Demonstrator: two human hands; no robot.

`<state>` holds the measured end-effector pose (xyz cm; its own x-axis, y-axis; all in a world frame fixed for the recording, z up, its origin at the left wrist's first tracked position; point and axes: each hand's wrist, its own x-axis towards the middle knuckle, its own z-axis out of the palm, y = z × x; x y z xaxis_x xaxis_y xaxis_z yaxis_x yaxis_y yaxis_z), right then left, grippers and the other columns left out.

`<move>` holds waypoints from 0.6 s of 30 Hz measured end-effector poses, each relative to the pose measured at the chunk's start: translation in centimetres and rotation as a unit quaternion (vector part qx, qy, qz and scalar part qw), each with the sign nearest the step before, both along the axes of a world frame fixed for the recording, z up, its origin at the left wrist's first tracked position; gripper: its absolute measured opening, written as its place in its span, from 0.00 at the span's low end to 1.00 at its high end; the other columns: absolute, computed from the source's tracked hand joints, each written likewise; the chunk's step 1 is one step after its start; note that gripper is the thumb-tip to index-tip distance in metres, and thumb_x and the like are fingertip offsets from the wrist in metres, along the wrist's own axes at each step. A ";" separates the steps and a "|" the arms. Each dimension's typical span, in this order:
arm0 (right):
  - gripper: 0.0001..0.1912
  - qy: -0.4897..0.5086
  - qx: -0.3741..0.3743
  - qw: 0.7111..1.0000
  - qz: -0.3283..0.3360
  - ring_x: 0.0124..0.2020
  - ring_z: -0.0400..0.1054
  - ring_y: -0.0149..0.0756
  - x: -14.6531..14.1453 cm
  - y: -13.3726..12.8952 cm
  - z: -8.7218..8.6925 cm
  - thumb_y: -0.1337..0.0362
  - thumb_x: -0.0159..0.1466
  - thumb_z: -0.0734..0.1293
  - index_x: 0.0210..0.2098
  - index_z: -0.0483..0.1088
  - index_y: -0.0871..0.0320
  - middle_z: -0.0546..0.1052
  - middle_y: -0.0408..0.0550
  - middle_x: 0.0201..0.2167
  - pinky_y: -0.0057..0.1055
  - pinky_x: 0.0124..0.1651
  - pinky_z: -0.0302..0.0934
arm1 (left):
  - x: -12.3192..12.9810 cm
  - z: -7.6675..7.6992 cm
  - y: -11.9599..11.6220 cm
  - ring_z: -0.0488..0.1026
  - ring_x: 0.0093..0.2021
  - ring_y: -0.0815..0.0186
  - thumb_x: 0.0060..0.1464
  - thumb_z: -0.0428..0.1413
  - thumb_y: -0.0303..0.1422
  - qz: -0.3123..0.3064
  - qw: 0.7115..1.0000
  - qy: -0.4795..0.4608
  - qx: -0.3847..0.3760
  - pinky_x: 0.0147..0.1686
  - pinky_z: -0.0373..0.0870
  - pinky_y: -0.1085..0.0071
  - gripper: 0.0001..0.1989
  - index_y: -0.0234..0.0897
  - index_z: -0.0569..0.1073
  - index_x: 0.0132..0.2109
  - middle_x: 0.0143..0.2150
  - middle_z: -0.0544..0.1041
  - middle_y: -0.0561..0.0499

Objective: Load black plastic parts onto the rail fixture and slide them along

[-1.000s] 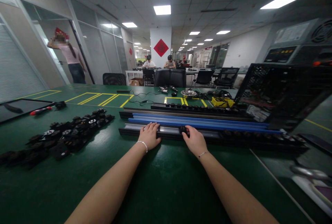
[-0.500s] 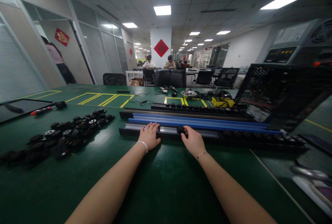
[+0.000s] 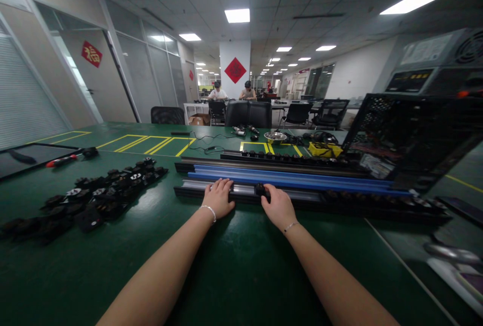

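Observation:
A long black rail (image 3: pixel 241 190) with a shiny grey inner channel lies across the table in front of me. My left hand (image 3: pixel 219 199) grips the rail near its left end, fingers over the top and thumb at the near side. On the channel sits a small black block (image 3: pixel 260 188), with the fingers of my right hand (image 3: pixel 278 205) closed on its right side. Farther right, several similar dark blocks (image 3: pixel 362 199) line the same rail. Directly behind it runs a blue strip (image 3: pixel 290 178).
Rows of loose black parts (image 3: pixel 100 195) lie on the green table (image 3: pixel 226 275) at left, near a red-tipped screwdriver (image 3: pixel 62 160). Behind are more rails (image 3: pixel 271 165) and a metal bowl (image 3: pixel 275 137). An open computer case (image 3: pixel 411 140) stands at right. Two people sit far back.
My right hand has moved slightly left, and the small black block has slid left along the rail with it. My left hand stays in place. A person at the left doorway is gone from view.

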<state>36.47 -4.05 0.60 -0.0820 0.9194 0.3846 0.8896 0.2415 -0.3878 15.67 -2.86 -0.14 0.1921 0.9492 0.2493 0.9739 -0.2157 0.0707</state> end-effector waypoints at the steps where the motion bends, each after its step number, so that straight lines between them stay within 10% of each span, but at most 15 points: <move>1: 0.18 0.001 0.000 1.000 0.002 0.43 0.66 0.39 -0.1 0.0 0.0 0.64 0.58 0.59 0.47 0.65 0.59 0.74 0.50 0.41 0.35 0.50 0.53 | 0.0 0.0 0.0 0.49 0.62 0.57 0.45 0.51 0.41 -0.001 1.000 -0.001 0.001 0.57 0.48 0.55 0.33 0.44 0.54 0.60 0.62 0.57 0.49; 18: 0.19 -0.018 0.004 1.000 0.022 0.46 0.65 0.37 -1.2 -0.2 0.0 0.65 0.58 0.59 0.49 0.64 0.60 0.74 0.51 0.42 0.33 0.53 0.50 | 0.0 -0.1 0.0 0.50 0.62 0.58 0.44 0.50 0.44 0.001 1.000 0.015 0.007 0.57 0.49 0.57 0.34 0.44 0.54 0.60 0.62 0.57 0.51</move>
<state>35.26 -4.27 0.57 -0.1363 0.9117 0.3875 0.8912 0.2837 -0.3540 15.62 -2.86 -0.25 0.1979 0.9458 0.2573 0.9759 -0.2149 0.0391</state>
